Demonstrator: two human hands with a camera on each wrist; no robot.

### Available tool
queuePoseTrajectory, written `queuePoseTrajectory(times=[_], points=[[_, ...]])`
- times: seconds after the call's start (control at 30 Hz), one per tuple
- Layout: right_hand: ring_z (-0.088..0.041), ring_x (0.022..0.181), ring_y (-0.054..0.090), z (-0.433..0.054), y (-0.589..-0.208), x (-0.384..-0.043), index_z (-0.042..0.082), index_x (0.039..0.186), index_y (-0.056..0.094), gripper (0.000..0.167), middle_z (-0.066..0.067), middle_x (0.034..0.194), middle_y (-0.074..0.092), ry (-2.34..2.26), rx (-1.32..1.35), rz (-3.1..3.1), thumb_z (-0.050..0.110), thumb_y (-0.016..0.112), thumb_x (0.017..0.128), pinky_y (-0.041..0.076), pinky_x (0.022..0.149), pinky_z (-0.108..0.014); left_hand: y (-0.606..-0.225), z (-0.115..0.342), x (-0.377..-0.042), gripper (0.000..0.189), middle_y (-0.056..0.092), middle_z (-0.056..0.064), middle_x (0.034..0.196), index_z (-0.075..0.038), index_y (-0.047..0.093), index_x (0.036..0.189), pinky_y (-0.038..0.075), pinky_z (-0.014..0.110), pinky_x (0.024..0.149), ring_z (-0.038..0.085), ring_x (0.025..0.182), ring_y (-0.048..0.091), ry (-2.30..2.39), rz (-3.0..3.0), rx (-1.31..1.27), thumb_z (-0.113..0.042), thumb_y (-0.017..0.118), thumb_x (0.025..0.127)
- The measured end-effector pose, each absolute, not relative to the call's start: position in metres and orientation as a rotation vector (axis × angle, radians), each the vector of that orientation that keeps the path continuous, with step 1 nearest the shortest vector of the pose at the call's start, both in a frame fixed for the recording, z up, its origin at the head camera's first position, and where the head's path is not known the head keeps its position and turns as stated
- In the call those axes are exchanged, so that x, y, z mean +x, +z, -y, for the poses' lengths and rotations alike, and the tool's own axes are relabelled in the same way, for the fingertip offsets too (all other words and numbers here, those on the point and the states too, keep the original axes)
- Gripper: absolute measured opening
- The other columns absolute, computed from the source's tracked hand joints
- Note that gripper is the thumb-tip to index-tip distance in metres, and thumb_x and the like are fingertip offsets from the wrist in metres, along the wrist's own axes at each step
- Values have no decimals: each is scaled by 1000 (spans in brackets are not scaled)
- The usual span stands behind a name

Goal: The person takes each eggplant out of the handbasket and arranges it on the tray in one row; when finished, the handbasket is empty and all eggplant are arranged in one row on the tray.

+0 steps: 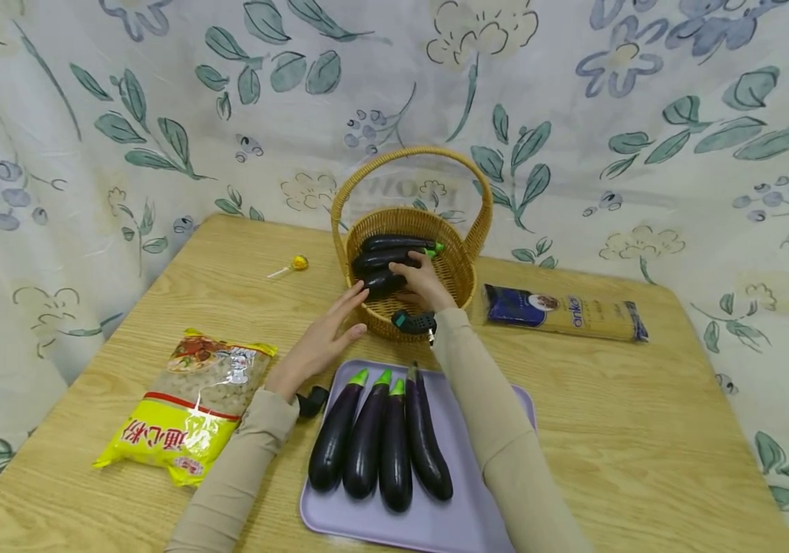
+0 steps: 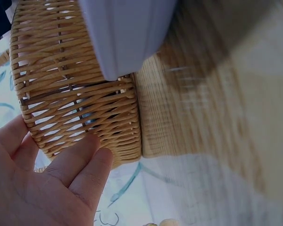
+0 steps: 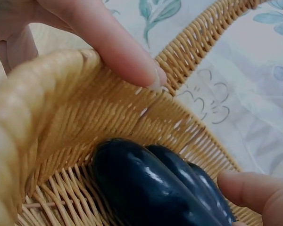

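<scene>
A wicker basket (image 1: 463,269) with a tall handle holds several dark eggplants (image 1: 389,259). My right hand (image 1: 429,283) reaches inside it and grips the nearest eggplant (image 1: 382,283) around its stem end. In the right wrist view, that eggplant's glossy rounded end (image 3: 141,179) lies against the wicker, and one finger (image 3: 247,188) shows beyond the eggplants. My left hand (image 1: 321,342) rests its extended fingers on the basket's near left rim, touching the weave (image 2: 80,113) in the left wrist view. Several more eggplants (image 1: 394,453) lie side by side on a lavender tray (image 1: 463,491).
A yellow pasta bag (image 1: 187,407) lies at the left. A lollipop (image 1: 300,263) sits left of the basket. To the right lies a long blue-and-clear pack of noodles (image 1: 563,312). A floral curtain (image 1: 394,100) hangs behind the wooden table (image 1: 643,430).
</scene>
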State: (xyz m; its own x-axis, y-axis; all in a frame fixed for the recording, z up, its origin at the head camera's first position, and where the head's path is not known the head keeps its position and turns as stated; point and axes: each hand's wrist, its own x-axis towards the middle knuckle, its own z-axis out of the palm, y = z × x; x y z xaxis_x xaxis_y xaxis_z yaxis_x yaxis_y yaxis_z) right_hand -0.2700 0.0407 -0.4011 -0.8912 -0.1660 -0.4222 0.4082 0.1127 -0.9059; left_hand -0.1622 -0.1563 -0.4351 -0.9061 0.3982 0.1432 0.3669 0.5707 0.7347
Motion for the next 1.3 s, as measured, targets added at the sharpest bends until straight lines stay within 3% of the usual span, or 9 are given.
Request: queuePoseTrajectory(times=[0.17,0.37,0.57,0.7,0.93,0.97,1.07,1.23,1.3], points=[[-35,130,49,-40,-408,-273,23,151,22,64,-15,153,27,-1933,197,-2012,26,56,98,53,96,-45,-435,154,-162,65,10,0,165,-29,18,156,27,62,114,31,149,20,1286,-2731,675,-51,42,100],[-38,122,49,-40,-403,-271,21,150,26,53,-16,151,29,-2271,301,-1839,15,49,102,51,96,-52,-434,156,-162,66,7,-5,165,-26,18,157,26,61,114,31,150,18,1278,-2736,671,-52,40,101],[-36,117,47,-47,-395,-267,20,150,30,48,-15,151,29,-2413,341,-1859,13,43,104,51,97,-50,-433,156,-163,66,4,-9,165,-26,16,157,25,62,115,30,150,16,1270,-2735,678,-52,40,101],[-28,93,46,-54,-391,-264,17,145,37,41,-13,152,28,-2432,291,-1970,18,44,104,45,101,-58,-433,155,-163,66,5,-7,165,-25,17,157,24,61,115,29,150,16,1274,-2733,687,-51,40,101],[-19,99,49,-64,-387,-259,10,138,46,36,-7,155,27,-2485,265,-1858,9,43,103,45,103,-55,-434,155,-160,64,8,-1,165,-25,18,157,24,61,115,30,150,16,1285,-2737,695,-49,41,102],[-18,90,48,-66,-387,-259,9,138,47,35,-6,154,27,-2481,264,-1847,8,43,103,45,103,-56,-434,155,-160,64,8,-2,165,-25,18,157,24,61,115,30,150,16,1286,-2735,693,-49,41,102],[-15,85,47,-70,-386,-256,9,137,48,36,-7,152,31,-2471,248,-1843,6,41,103,43,104,-58,-435,155,-160,64,8,-1,165,-24,18,157,23,61,116,30,150,15,1291,-2731,692,-47,42,102],[-17,102,51,-79,-382,-249,10,137,48,36,-7,150,33,-2452,170,-1897,7,34,104,43,100,-57,-435,155,-161,64,6,-4,165,-23,18,157,24,62,115,32,150,18,1288,-2732,688,-47,41,102],[-18,102,50,-82,-381,-247,10,136,48,36,-6,150,33,-2457,138,-1906,8,31,104,43,93,-51,-434,155,-161,65,6,-6,165,-23,18,157,25,62,114,32,149,19,1288,-2737,689,-48,41,102]])
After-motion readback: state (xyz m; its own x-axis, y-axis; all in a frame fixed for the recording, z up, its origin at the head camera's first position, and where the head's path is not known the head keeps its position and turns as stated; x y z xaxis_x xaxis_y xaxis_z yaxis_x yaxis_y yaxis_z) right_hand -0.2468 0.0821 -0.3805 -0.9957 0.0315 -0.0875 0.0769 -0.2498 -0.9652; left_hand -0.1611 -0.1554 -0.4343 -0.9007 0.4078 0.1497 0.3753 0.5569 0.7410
